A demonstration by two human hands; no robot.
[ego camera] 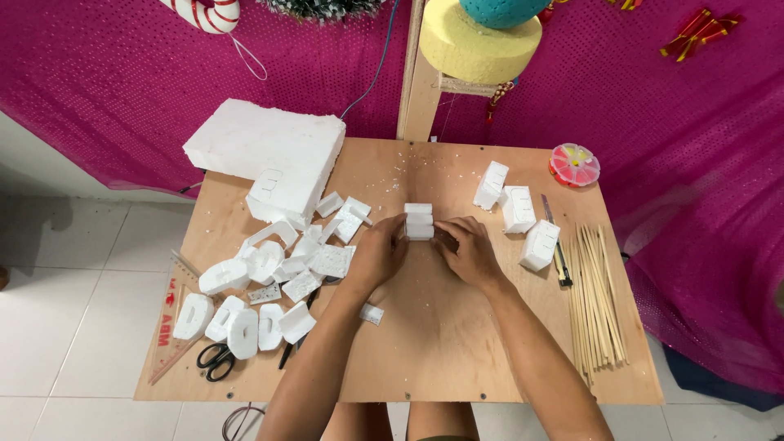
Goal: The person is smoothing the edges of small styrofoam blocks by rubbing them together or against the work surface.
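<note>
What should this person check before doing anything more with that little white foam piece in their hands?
1. Both hands on the foam block: ok, left hand and right hand flank it.
2. Grip firm: cannot tell, fingertips partly hidden.
3. Bare board in front of the hands: ok, only one small scrap nearby.
4. Knife away from the fingers: ok, it lies beside the sticks.
5. Scissors out of the way: ok, at the table edge.

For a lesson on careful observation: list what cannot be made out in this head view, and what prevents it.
1. Lower part of the white foam piece: covered by the left hand and right hand.
2. Contents of the round compartment box: too small.
3. Yellow foam disc: cut off by the top edge.
4. Scissors: blades hidden under foam offcuts.
</note>
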